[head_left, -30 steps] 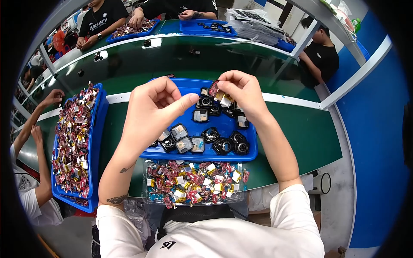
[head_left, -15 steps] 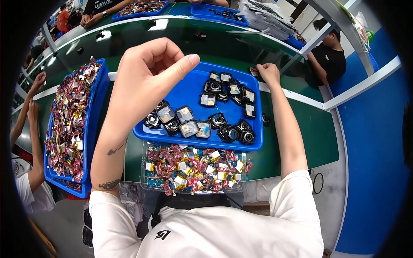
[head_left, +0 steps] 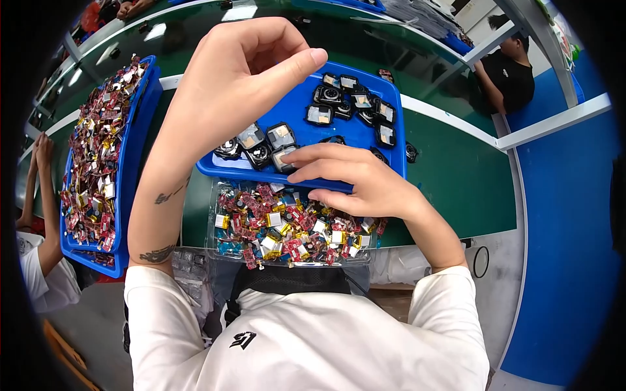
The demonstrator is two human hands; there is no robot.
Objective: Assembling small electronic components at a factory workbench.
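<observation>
The left hand [head_left: 228, 85] hung raised above the blue tray [head_left: 352, 140], fingers curled, thumb toward forefinger; whether it pinched anything, I couldn't tell. The right hand [head_left: 355, 179] lay flat across the tray's near edge, fingers loosely spread, tips touching a small square module [head_left: 283, 158], holding nothing. About a dozen dark modules sat scattered in that tray, much bare blue between them. Just nearer than the tray, the clear bin [head_left: 225, 244] remained heaped with colourful parts [head_left: 287, 225], so plenty looked left.

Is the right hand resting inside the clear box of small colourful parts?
No, the right hand lies on the near edge of the blue tray, fingertips at a small black part.
</observation>
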